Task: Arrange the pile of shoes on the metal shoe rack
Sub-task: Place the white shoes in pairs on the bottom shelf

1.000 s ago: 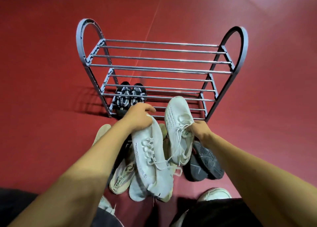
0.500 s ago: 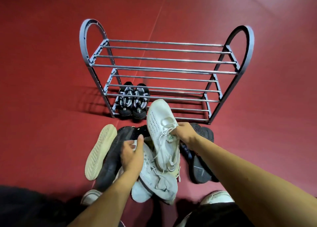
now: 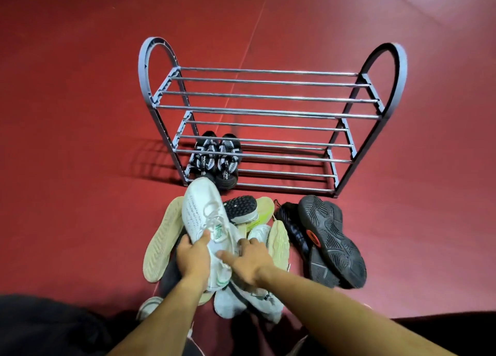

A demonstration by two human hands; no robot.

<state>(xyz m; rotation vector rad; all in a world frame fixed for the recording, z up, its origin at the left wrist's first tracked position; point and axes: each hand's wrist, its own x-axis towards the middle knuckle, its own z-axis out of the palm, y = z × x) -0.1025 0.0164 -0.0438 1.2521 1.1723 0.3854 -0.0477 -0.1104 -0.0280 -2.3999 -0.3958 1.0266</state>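
A: Left hand (image 3: pixel 193 259) status?

B: Gripping the white sneaker (image 3: pixel 206 221) at the heel end. Fingers (image 3: pixel 185 245) wrapped round its left side, thumb pressed on the upper near the tongue.

A: Right hand (image 3: pixel 251 259)?

B: Fingers spread and mostly straight, thumb touching the same sneaker's heel side, fingertips reaching down into the pile of shoes (image 3: pixel 257 248). Not gripping anything.

A: Sneaker relative to the fingers?

B: Runs forward from the left fingers, between both hands at its rear. Toe well beyond the fingertips, heel under the left palm.

A: Orientation?

B: Long axis away from the person, slightly leftward. Toe points at the metal shoe rack (image 3: pixel 268 114), laces up.

A: Further out?

B: Pile sits under and around both hands: a pale sole (image 3: pixel 161 243) on edge left of the left fingers, a black studded sole (image 3: pixel 240 208) just ahead of the right fingers, black sneakers (image 3: pixel 330 243) sole-up well to the right. Beyond the toe, a black-and-white pair (image 3: pixel 217 159) stands on the rack's bottom shelf, left end, heels toward the person. All on a red floor (image 3: pixel 80 140).
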